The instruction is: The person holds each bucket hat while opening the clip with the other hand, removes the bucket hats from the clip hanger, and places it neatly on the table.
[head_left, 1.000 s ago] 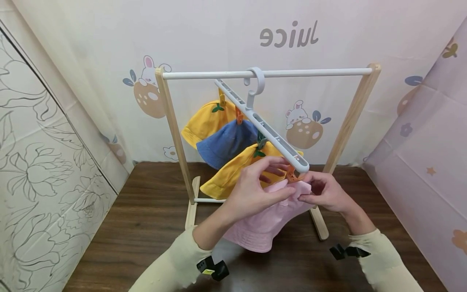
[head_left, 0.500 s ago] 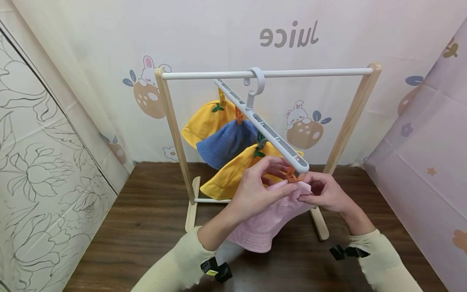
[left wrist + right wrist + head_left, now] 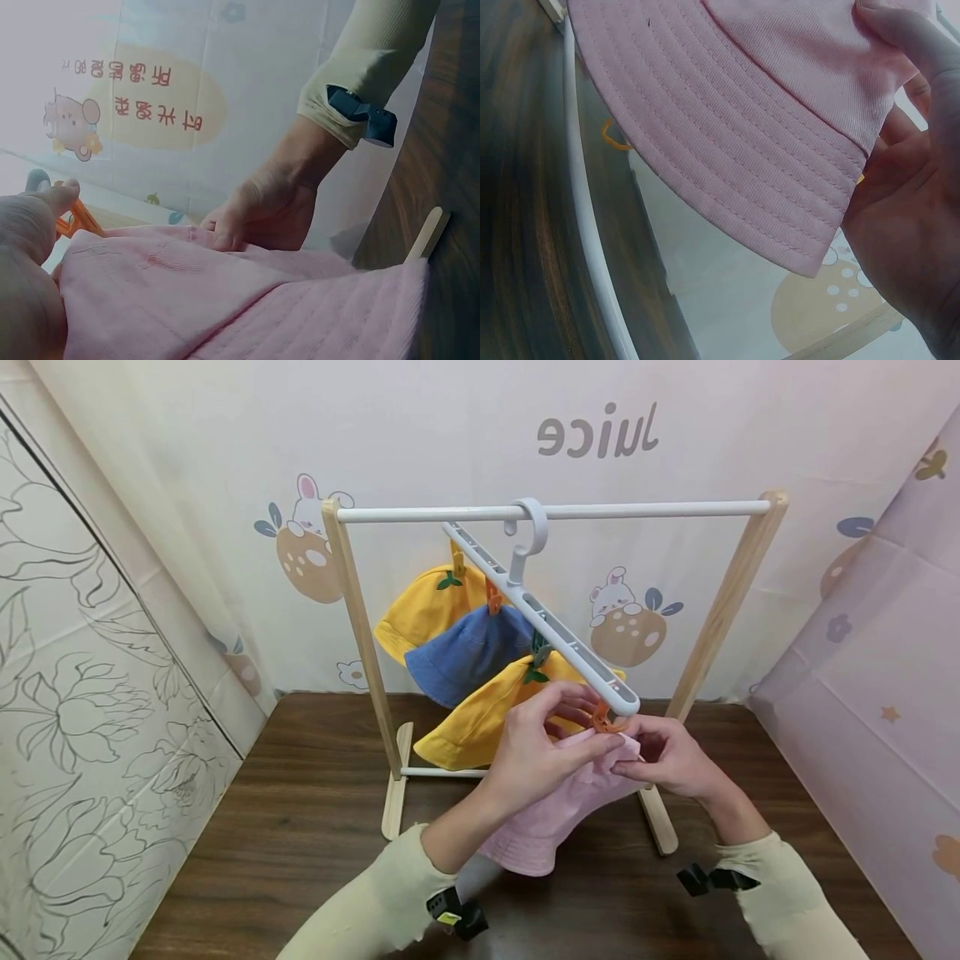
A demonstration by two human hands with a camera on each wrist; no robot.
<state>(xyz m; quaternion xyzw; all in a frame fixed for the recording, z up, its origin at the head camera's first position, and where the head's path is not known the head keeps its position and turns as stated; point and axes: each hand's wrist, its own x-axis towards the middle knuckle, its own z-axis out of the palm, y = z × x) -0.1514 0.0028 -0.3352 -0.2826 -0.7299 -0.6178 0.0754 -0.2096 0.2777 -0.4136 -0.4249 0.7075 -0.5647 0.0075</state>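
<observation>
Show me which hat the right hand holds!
The pink hat, in front: the right hand pinches it. The blue hat and two yellow hats hang behind.

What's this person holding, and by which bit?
The right grip pinches the pink hat by its crown, near the orange clip; what the left grip holds is unclear.

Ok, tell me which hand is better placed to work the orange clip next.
Left, I'd judge. The left hand is close beside the orange clip in the head and left wrist views, while the right hand pinches the pink hat and seems better suited to steadying it.
</observation>
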